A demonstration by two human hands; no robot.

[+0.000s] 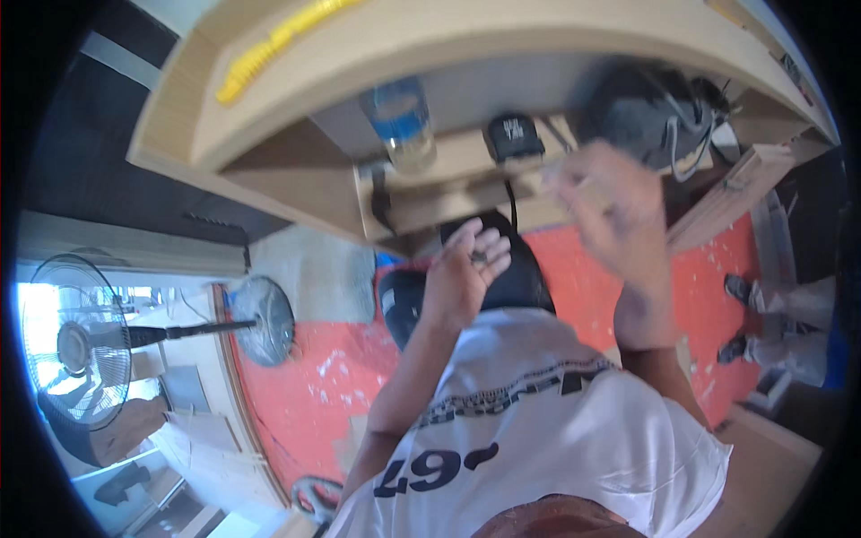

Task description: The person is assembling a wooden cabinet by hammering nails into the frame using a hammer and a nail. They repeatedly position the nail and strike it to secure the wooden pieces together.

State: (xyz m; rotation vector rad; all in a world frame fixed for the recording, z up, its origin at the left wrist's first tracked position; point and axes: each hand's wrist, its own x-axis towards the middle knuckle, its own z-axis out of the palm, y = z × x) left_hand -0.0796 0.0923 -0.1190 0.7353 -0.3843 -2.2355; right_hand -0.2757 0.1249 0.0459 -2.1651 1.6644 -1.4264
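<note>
My left hand (466, 273) is held palm up below the shelf edge, its fingers loosely curled around small dark pieces (478, 258), too small to name. Higher and to the right is my right hand (614, 202), blurred by motion. Its thumb and fingertips come together as in a pinch; what they hold, if anything, is lost in the blur. Beyond the hands, a black tape measure (514, 136) rests on the wooden shelf unit (448, 197). To its left stands a clear plastic bottle with a blue label (401, 121). A dark bag (641, 112) lies behind my right hand.
A curved wooden top (502, 40) arches over the shelf, with a yellow coiled hose (278, 45) on it. A standing fan (76, 345) is at the left. The floor (314, 377) is red and speckled. Another person's legs (789, 309) show at the right.
</note>
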